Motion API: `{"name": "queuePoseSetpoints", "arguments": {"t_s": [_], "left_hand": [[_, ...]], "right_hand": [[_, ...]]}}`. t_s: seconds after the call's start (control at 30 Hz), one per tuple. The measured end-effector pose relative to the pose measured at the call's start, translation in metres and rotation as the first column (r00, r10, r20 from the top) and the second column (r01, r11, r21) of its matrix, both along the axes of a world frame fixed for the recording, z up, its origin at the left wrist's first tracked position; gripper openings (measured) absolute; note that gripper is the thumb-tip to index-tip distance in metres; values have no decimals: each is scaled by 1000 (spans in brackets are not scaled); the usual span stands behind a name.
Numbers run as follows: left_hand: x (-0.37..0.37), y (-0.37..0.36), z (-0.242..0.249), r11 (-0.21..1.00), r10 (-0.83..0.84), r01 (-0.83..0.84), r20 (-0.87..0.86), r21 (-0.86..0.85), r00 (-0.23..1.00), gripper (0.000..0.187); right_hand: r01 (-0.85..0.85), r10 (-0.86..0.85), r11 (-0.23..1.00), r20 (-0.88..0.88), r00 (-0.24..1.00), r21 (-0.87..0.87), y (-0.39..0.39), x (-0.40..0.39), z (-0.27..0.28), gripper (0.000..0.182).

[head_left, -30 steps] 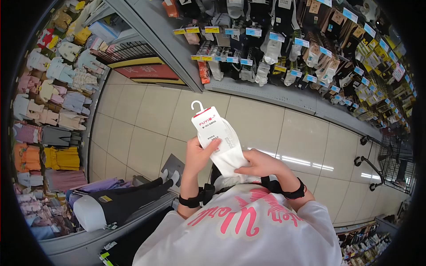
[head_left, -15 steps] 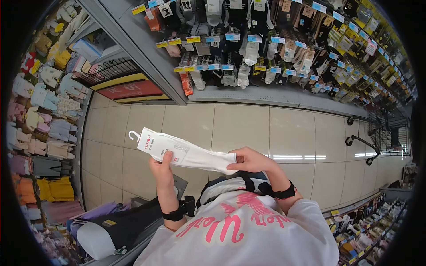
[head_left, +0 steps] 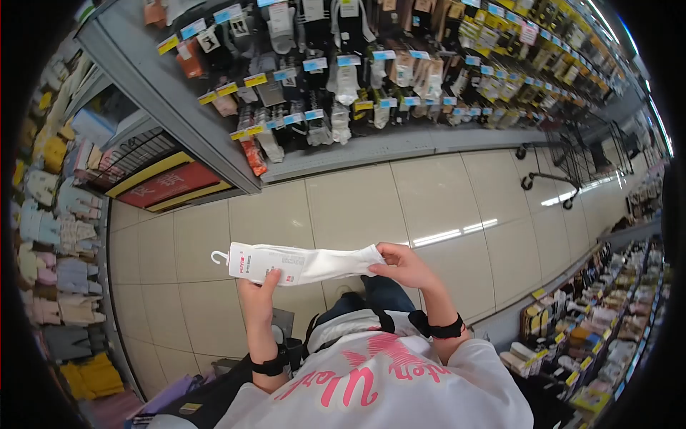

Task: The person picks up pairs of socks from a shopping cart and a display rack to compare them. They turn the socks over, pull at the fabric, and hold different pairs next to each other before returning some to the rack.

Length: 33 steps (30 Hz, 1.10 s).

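Observation:
A pair of white socks [head_left: 325, 263] stretches level between my two hands in front of my waist. It carries a white card with red print and a white plastic hook at its left end. My left hand [head_left: 260, 289] grips the card end from below, thumb lying on top of the packaging. At the other end, my right hand [head_left: 404, 266] pinches the sock's tip between thumb and fingers. Both wrists wear black straps.
A rack of hanging socks [head_left: 343, 79] with price tags runs along the far side. A wheeled black cart [head_left: 572, 157] stands at right. Children's clothes [head_left: 75, 272] hang at left, and another stocked shelf [head_left: 579, 322] is at lower right. Tiled floor [head_left: 343, 207] lies between.
The view has turned, so the rack and cart sit further left. The socks are now more level and slightly lower in view, still held at both ends.

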State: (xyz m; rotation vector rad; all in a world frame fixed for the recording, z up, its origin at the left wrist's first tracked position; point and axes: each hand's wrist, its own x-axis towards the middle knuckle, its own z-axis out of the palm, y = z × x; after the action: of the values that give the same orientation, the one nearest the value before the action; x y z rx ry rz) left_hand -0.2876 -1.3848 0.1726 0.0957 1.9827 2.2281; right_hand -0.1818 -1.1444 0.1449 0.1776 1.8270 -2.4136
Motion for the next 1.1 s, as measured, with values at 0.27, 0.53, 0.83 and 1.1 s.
{"name": "queuePoseSetpoints", "arguments": {"t_s": [0.27, 0.53, 0.83, 1.1], "left_hand": [[16, 25, 17, 939, -339, 343, 103, -23, 935, 32], [63, 74, 16, 903, -428, 428, 9, 43, 904, 32], [147, 196, 15, 797, -601, 601, -10, 64, 799, 28], [222, 304, -7, 643, -766, 764, -78, -60, 638, 34]], "right_hand": [[282, -282, 959, 17, 959, 22, 12, 71, 8, 20], [303, -299, 953, -94, 950, 32, 59, 130, 28, 29], [405, -397, 905, -84, 914, 129, 152, 242, 33, 28], [598, -604, 789, -5, 797, 140, 212, 367, 7, 33]]}}
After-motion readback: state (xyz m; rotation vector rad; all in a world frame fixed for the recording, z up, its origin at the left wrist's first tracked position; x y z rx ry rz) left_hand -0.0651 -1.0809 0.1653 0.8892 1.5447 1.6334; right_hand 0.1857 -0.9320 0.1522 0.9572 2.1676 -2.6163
